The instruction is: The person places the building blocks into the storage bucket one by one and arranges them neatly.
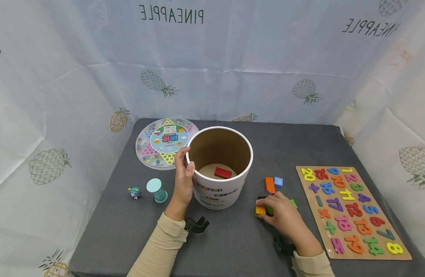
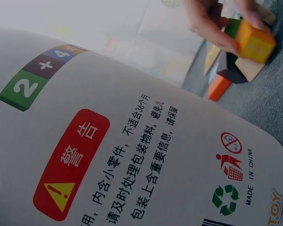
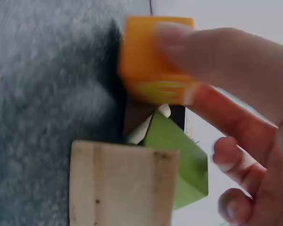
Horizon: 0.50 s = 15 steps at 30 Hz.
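My left hand (image 1: 183,181) grips the left rim of a white cardboard bucket (image 1: 215,194), thumb outside. Inside on its floor lies a red block (image 1: 222,173). To the right of the bucket, my right hand (image 1: 285,215) pinches an orange-yellow cube (image 3: 141,52) between thumb and finger, close over the table. Around that cube are a green block (image 3: 179,160), a plain wooden block (image 3: 125,188) and a dark block (image 2: 230,70). Just beyond them lie an orange block (image 1: 269,185) and a small blue block (image 1: 278,181). The right hand partly covers the pile.
A number puzzle board (image 1: 310,215) lies at the right. Behind the bucket's left side is a round game board (image 1: 146,159). A teal sand timer (image 1: 157,190) and a small figurine (image 1: 134,193) stand at the left. Pineapple-print cloth (image 1: 212,96) surrounds the grey table (image 1: 129,238).
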{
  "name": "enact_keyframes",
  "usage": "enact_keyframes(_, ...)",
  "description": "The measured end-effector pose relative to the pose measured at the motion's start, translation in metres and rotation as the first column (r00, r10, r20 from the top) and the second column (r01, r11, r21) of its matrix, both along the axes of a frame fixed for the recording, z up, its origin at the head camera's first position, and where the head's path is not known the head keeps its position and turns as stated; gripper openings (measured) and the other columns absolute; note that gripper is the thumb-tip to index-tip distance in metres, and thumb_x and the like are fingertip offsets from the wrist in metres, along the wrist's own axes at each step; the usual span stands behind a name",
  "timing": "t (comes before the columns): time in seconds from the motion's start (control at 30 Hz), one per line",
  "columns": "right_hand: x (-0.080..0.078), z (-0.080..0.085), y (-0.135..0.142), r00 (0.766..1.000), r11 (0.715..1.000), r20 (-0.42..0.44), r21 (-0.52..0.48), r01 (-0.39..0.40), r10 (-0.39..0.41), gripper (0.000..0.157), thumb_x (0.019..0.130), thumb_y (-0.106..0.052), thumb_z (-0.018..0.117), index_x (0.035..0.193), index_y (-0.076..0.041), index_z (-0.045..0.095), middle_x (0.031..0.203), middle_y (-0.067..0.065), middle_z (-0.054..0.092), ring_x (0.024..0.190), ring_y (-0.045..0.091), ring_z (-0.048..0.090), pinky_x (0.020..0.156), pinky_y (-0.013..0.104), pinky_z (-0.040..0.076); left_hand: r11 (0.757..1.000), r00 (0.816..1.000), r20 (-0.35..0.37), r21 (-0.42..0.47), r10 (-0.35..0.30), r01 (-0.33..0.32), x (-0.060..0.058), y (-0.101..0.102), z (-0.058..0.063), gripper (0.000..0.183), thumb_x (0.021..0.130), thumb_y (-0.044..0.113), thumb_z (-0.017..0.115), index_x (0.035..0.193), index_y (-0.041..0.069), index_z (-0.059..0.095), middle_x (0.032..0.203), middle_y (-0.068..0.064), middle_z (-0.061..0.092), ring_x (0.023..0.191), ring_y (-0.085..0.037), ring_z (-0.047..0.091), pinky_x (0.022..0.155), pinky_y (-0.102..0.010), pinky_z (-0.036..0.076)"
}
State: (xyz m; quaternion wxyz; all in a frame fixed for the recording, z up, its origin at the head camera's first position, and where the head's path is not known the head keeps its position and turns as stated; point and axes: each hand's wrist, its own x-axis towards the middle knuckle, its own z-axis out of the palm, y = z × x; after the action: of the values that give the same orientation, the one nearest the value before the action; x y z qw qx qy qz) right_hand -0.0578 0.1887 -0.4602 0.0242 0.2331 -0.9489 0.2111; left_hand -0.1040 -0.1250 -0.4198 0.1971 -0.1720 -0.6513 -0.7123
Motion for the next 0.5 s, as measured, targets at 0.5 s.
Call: enact_keyframes(0.5, -0.028, 0.107, -0.035, 0.926, 0.823, -0.276, -0.565, 0.060, -0.257, 0.039, 0.076, -0.011, 0.080, 0.113, -0.017, 0.070, 0.107, -0.005, 0.063, 0.084, 0.014, 0.044, 0.069, 0.026, 0.033, 1.000, 1.000, -0.005, 0.000, 0.008, -0.008, 0.001, 0.001, 0.000, 0.052, 0.091, 0.026, 0.038, 0.137, 0.005, 0.024, 0.145, -0.017, 0.024, 0.140, -0.024, 0.014, 0.110, -0.054, 0.007)
